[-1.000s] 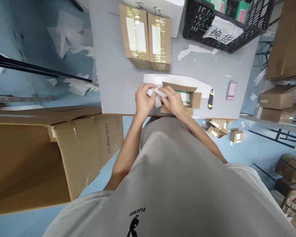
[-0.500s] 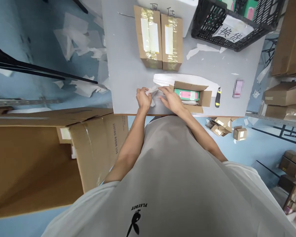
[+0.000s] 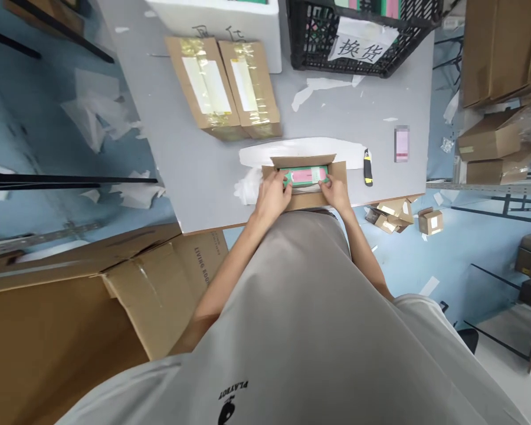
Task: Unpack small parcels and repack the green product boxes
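An open cardboard box (image 3: 338, 171) lies at the near edge of the grey table (image 3: 194, 159), with a green and pink packet (image 3: 304, 175) inside it. My left hand (image 3: 272, 198) grips the left end of the packet and box. My right hand (image 3: 335, 190) curls over the right end. Crumpled white paper (image 3: 246, 186) lies on the table just left of my left hand.
Two taped cardboard boxes (image 3: 223, 88) lie further back, before a white foam box (image 3: 212, 15). A black crate (image 3: 358, 29) with a paper label stands at the back right. A yellow-black utility knife (image 3: 367, 167) and a pink card (image 3: 401, 143) lie right of the open box. Large cartons (image 3: 71, 319) stand on the floor at left.
Both hands left the crumpled white paper, which now lies on the table, and moved right to the two ends of the open box.
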A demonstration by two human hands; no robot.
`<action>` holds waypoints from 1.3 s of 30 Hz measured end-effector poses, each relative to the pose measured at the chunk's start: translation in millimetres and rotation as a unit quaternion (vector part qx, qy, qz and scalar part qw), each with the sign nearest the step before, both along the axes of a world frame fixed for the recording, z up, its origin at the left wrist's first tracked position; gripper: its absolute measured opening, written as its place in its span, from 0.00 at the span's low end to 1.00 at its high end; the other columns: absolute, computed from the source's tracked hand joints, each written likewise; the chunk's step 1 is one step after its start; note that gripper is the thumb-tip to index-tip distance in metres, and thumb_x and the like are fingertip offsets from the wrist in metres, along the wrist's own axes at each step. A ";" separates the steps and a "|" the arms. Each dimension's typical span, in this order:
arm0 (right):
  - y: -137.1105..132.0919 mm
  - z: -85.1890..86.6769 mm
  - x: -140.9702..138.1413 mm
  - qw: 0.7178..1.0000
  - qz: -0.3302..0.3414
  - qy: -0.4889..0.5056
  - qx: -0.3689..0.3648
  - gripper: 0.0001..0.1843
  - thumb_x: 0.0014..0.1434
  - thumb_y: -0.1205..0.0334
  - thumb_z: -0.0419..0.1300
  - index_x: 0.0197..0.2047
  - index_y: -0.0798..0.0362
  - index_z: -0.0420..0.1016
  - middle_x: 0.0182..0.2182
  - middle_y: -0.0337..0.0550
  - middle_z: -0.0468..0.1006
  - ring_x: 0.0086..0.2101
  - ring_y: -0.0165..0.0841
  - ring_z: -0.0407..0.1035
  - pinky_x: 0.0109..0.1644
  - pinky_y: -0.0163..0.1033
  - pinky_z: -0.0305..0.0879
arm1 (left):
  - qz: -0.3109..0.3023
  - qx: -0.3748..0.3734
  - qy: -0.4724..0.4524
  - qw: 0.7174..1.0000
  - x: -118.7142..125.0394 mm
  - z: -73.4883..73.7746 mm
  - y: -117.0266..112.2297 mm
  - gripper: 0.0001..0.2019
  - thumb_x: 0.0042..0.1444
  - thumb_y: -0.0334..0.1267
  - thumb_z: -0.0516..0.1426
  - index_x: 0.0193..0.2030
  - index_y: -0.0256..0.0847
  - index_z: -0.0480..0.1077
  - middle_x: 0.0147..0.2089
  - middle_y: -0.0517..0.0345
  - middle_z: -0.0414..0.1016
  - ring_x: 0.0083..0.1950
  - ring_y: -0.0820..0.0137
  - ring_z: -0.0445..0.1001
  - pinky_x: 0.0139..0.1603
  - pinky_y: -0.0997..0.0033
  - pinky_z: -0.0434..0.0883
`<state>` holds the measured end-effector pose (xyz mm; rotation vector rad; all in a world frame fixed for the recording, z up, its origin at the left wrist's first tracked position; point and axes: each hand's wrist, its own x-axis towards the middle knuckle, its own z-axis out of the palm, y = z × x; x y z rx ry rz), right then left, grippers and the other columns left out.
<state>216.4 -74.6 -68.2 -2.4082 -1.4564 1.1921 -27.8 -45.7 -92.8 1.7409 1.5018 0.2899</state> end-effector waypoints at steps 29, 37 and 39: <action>17.4 -26.9 15.5 0.954 -0.159 0.219 -0.130 0.20 0.86 0.67 0.61 0.37 0.47 0.68 0.19 0.32 0.79 0.15 0.27 0.66 0.19 0.29 0.61 | 0.065 -0.173 0.109 0.977 48.7 -13.5 13.7 0.34 0.71 0.34 0.59 0.82 0.30 0.68 0.79 0.25 0.78 0.82 0.38 0.76 0.84 0.43 0.74; -7.4 4.6 24.5 0.989 -0.077 0.129 -0.011 0.18 0.87 0.62 0.60 0.40 0.45 0.66 0.21 0.29 0.81 0.18 0.28 0.75 0.29 0.29 0.69 | 0.055 -0.120 0.080 0.988 35.9 19.1 -1.5 0.31 0.75 0.40 0.60 0.82 0.37 0.73 0.74 0.31 0.84 0.75 0.36 0.83 0.80 0.39 0.75; -8.4 0.1 24.3 0.989 -0.072 0.127 -0.004 0.18 0.87 0.62 0.60 0.40 0.45 0.67 0.20 0.28 0.81 0.19 0.29 0.77 0.31 0.28 0.70 | 0.060 -0.110 0.065 0.990 33.8 14.9 -3.5 0.30 0.75 0.40 0.60 0.81 0.38 0.75 0.71 0.33 0.86 0.74 0.36 0.83 0.81 0.38 0.75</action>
